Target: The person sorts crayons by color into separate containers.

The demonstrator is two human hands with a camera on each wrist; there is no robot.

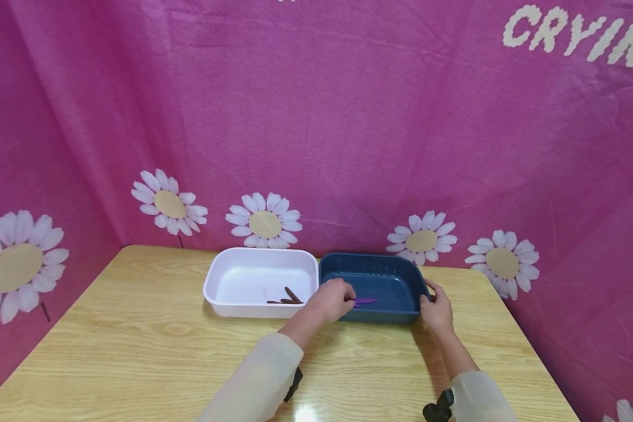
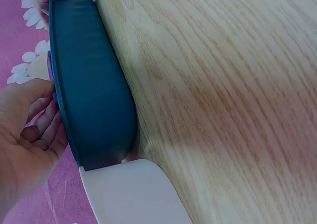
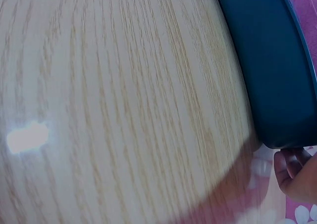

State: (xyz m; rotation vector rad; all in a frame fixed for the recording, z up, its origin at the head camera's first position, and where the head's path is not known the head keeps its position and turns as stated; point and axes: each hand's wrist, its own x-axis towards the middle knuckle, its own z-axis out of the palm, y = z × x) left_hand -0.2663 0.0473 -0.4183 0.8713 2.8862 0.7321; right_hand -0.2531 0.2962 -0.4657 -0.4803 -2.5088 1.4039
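Observation:
A dark blue bin (image 1: 395,281) stands beside a white bin (image 1: 242,275) on the wooden table. My left hand (image 1: 343,299) reaches over the blue bin's near wall and pinches one end of a purple stick (image 1: 367,301) lying inside it. In the left wrist view the curled fingers (image 2: 42,127) sit at the blue bin's (image 2: 91,95) rim, with a sliver of the purple stick (image 2: 50,68) showing. My right hand (image 1: 435,308) grips the blue bin's near right corner, thumb over the rim. Its fingertips (image 3: 292,174) show under the bin (image 3: 267,60) in the right wrist view.
Brown sticks (image 1: 287,298) lie in the white bin's near right corner. The wooden table (image 1: 137,340) stretches left of and in front of the bins. A pink cloth with daisies (image 1: 264,223) hangs close behind and at both sides.

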